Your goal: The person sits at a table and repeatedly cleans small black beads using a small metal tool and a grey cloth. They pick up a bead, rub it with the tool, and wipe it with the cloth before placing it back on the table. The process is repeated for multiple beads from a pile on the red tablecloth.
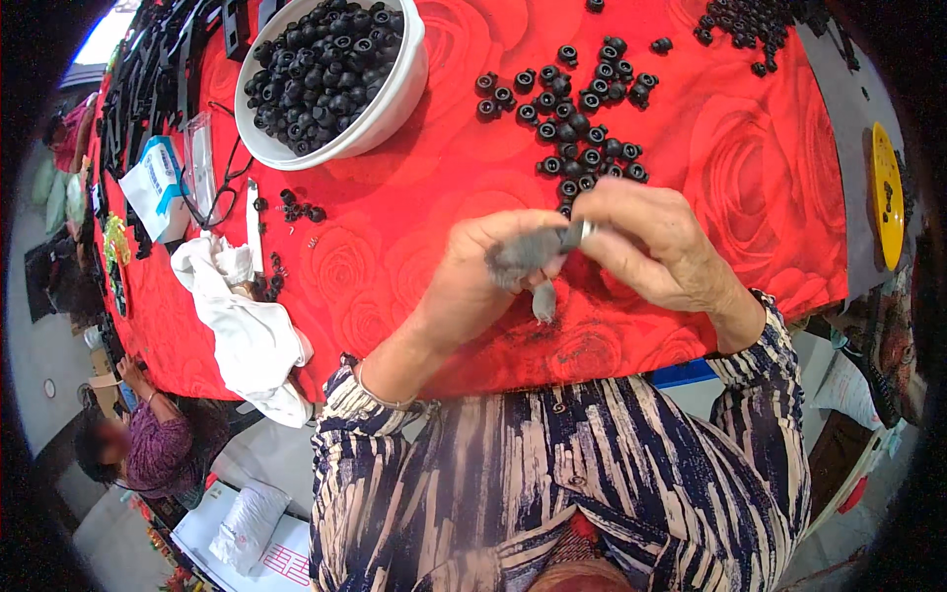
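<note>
head view: left hand [473, 259] and right hand [659, 247] have fingers pinched round a small dark piece [574, 235], blurred, i'd guess light and stiff, best gripped by its sides.

Smooth, glossy white plastic forms the bowl [409, 91] at far left, while the round black parts [566, 131] right of centre look like plastic, matt with shinier rims. A yellow dish [887, 242] at right has a plastic sheen; matt white cloth [245, 335] wrinkles at left against smooth, fabric-like red covering [730, 148].
</note>
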A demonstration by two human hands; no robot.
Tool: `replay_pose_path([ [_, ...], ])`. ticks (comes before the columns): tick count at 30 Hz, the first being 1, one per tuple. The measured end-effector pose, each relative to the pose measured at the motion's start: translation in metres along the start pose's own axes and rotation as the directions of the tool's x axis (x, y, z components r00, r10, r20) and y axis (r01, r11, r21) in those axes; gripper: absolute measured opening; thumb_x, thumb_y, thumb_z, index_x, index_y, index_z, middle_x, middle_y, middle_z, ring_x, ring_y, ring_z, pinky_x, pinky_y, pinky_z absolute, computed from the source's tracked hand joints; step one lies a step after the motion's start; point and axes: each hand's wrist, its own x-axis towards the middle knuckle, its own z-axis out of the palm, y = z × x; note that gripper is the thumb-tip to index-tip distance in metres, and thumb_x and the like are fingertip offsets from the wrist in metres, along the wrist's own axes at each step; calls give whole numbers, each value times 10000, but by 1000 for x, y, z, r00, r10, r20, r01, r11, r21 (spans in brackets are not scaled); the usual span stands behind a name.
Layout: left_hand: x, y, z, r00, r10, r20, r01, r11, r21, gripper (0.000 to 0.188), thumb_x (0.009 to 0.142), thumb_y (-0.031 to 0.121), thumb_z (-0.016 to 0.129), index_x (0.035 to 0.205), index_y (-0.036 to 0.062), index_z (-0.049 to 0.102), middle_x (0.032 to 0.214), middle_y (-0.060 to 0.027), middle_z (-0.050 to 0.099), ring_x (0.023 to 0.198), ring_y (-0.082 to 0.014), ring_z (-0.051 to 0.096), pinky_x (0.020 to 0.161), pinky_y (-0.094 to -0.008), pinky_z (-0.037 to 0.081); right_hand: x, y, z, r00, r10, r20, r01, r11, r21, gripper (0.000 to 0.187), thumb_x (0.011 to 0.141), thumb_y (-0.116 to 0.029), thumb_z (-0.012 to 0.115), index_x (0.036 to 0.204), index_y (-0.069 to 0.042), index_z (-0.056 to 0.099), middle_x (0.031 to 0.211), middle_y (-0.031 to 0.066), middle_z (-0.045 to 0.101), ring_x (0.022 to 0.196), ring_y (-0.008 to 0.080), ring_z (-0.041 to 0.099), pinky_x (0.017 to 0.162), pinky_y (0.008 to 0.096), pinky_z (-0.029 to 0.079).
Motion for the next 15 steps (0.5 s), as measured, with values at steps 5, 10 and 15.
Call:
replay_pose_path([
  [5,4,17,0,1000,-13,-24,9,987,-159,210,864,26,531,1066,-9,578,814,-54,577,590,-108,578,478,-253,495,-2,-3,0,999,-32,-12,32,997,67,208,753,-45,644,935,12,560,730,113,526,608,249,533,538,331,418],
  [10,-4,4,3,995,-65,76,78,979,-187,235,832,-5,578,1067,10,573,874,-41,605,687,-110,591,540,-236,501,1,-13,9,976,-160,-144,120,960,-255,370,647,-64,707,985,11,576,730,112,524,615,280,540,534,367,440],
  [15,-5,-5,-5,961,-247,124,273,917,-290,293,794,-11,634,1075,-5,555,868,-54,620,727,-103,603,628,-215,522,-1,-13,20,919,-371,-131,275,845,-459,384,621,-50,717,971,45,590,669,77,482,511,216,483,439,331,372],
])
